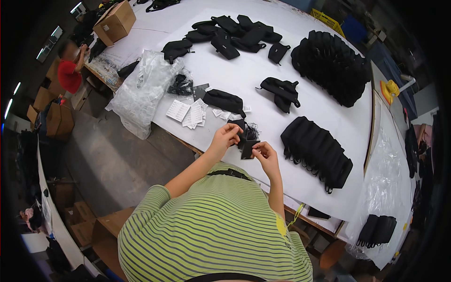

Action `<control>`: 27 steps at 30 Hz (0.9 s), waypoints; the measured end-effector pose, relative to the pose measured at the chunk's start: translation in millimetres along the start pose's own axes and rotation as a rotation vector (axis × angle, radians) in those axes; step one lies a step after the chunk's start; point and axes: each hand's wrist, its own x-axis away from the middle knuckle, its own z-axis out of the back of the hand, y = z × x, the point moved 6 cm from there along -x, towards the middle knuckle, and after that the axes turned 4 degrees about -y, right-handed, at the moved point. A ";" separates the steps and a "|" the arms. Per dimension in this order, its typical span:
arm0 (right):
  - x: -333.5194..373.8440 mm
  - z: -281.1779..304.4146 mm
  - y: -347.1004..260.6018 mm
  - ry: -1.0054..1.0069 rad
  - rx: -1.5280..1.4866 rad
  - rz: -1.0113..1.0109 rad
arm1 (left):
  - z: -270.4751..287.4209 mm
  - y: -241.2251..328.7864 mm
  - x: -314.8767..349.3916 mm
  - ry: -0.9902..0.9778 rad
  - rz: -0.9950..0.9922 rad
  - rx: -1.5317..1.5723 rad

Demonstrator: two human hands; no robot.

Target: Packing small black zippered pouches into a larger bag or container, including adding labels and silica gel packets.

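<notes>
At the near edge of the white table (310,209), my right hand (267,156) pinches a small dark square tag (248,150) by its corner. Beside it, my left hand (227,137) has thumb and fingertips pressed together; whatever they hold is too small to make out. Just beyond my hands sit black tags and a tangle of thin black cords (252,131). A black zip pouch (223,100) lies past them. Next to that pouch are several white printed cards (191,114), with a few small white labels (224,114) closer to my left hand.
Black pouches lie heaped (235,35) at the far side, with a large stack (331,68) at far right and a neat row (315,152) right of my hands. Clear plastic bags (143,89) hang over the left edge. A person in red (69,75) stands beyond, near cardboard boxes (114,22).
</notes>
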 end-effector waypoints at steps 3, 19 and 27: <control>9.1 2.5 -6.4 -0.022 -0.092 -0.081 | -2.1 -0.5 -0.3 0.013 0.046 0.151; 5.6 -16.1 -29.9 0.028 -0.244 0.050 | -46.4 23.1 -0.3 -0.294 0.080 -0.025; 5.5 -30.4 -22.8 -0.028 -0.205 -0.039 | -50.7 30.6 3.2 -0.323 0.108 -0.087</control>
